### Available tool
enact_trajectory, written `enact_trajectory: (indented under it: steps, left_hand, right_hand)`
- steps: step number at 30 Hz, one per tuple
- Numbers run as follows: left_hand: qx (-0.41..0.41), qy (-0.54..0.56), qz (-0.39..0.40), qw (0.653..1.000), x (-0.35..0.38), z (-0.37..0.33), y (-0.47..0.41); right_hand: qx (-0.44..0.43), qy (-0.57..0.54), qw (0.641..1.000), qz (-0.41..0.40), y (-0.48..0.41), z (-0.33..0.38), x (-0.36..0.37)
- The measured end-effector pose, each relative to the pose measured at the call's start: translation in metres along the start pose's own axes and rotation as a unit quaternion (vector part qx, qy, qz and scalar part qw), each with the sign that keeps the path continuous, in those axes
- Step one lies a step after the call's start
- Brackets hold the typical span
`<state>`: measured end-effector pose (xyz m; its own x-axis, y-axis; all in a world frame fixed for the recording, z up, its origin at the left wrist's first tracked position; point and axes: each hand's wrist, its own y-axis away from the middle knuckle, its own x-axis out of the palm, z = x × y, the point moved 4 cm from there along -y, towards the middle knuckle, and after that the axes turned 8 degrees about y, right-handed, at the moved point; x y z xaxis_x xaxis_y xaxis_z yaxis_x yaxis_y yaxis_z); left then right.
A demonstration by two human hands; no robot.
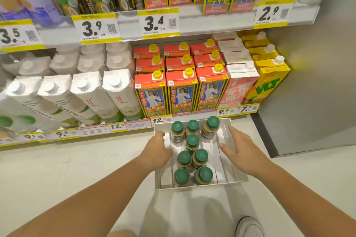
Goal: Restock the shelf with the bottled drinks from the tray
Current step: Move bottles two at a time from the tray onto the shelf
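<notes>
A white cardboard tray sits on the pale floor in front of the bottom shelf. Several bottled drinks with green caps stand upright in it, mostly in its left and middle lanes. My left hand is at the tray's left wall, fingers curled down over the rim, fingertips hidden. My right hand lies over the tray's right wall with its fingers spread, thumb pointing into the tray, holding nothing.
The bottom shelf is packed with white cartons at left, red and yellow cartons in the middle, and a pink carton and a yellow carton at right. A grey wall panel stands to the right. My shoe is near the tray.
</notes>
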<state>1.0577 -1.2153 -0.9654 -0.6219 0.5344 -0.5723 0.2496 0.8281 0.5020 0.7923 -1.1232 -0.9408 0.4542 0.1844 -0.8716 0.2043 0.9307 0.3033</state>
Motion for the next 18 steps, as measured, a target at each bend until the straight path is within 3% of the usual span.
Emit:
enact_trajectory:
  steps: [5, 9, 18]
  left_hand:
    - [-0.045, 0.051, -0.018, 0.998, 0.03, 0.005, -0.04]
    - [-0.022, 0.092, -0.06, 0.994, 0.039, 0.005, -0.061]
    - [0.05, 0.135, -0.092, 0.985, 0.046, 0.007, -0.073]
  right_hand:
    - [0.032, -0.113, 0.993, -0.005, -0.037, -0.007, 0.028]
    - [-0.005, -0.169, 0.985, -0.023, -0.06, -0.007, 0.045]
    - [0.017, -0.207, 0.974, -0.092, -0.084, -0.006, 0.057]
